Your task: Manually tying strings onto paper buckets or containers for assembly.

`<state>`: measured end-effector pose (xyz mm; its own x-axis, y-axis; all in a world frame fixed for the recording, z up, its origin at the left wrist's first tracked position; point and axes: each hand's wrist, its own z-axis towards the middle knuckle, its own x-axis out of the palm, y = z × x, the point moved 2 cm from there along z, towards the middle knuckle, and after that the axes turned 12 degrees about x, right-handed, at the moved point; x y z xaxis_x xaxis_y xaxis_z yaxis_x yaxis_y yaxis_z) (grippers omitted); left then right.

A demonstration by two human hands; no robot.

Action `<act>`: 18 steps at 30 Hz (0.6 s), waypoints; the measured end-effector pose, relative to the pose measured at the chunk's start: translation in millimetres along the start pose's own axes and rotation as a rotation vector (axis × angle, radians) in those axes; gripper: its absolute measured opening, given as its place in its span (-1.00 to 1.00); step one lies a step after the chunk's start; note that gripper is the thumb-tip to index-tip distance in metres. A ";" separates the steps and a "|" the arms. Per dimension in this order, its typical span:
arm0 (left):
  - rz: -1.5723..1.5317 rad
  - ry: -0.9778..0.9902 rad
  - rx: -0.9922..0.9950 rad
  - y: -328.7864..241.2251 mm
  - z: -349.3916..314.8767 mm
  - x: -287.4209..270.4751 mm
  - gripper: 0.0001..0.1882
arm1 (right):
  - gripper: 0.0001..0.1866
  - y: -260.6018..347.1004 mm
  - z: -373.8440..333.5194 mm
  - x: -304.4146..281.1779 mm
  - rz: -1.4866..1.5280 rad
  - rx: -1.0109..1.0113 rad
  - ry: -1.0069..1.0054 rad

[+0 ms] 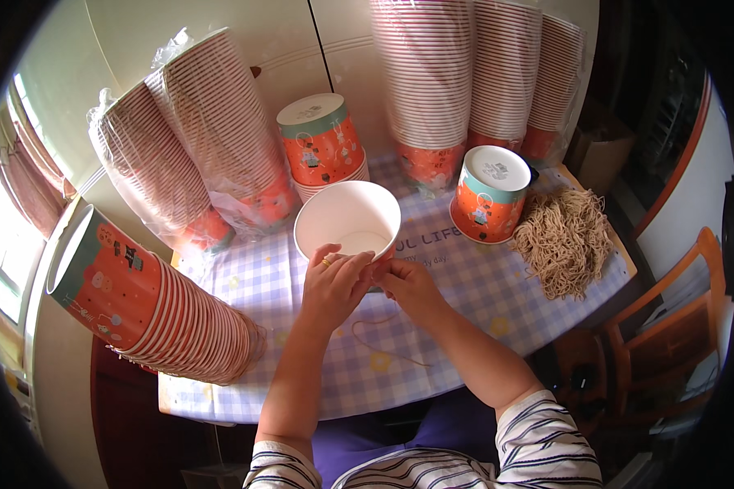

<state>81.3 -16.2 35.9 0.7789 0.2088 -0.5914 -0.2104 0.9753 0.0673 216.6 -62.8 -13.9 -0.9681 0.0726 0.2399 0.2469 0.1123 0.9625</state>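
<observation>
"Head view first: where do we have the paper tub (347,208)?"

"Just in front of us near the table's middle, its open mouth facing up. We cannot tell whether its base rests on the cloth."

"And our hands?"

"Our left hand (334,277) has its fingers bent and close together against the tub's near side; its thumb is hidden. Our right hand (408,285) has thumb and fingertips bunched beside it, but we cannot tell what, if anything, they pinch."

"How do we handle this well?"

"We judge that a light, steadying left hand is best, since hard pressure could dent the wall. The loose string (375,348) below our hands wants room, so we mustn't trap it under a wrist."

"What about textures?"

"Smooth white paper inside the tub, with a round rim; fuzzy, crinkled strands in the tan string heap (564,242) at right. Beside that heap, an orange and green tub (489,204) sits upside down."

"Farther out?"

"A tall tub stack (147,293) with ridged rims at left, crinkly clear plastic around the wrapped stacks (432,81) behind, and checked tablecloth (457,359) beneath."
</observation>
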 end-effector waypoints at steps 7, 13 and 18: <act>-0.001 0.021 -0.028 0.5 -2.5 1.7 -0.66 | -0.89 -1.0 0.8 -1.3 0.008 -0.007 0.009; 0.127 -0.138 -0.099 -7.9 1.3 -7.6 -0.68 | -0.85 2.6 0.4 -11.1 0.412 0.229 0.199; -0.198 -0.187 -0.241 -28.8 -28.2 -4.8 -0.66 | -0.83 13.3 0.5 -18.9 0.652 0.165 0.326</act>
<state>67.0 -47.4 14.1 0.9083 0.0487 -0.4154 -0.1603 0.9579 -0.2382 238.2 -62.2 -5.8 -0.5804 -0.1189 0.8056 0.7537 0.2963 0.5867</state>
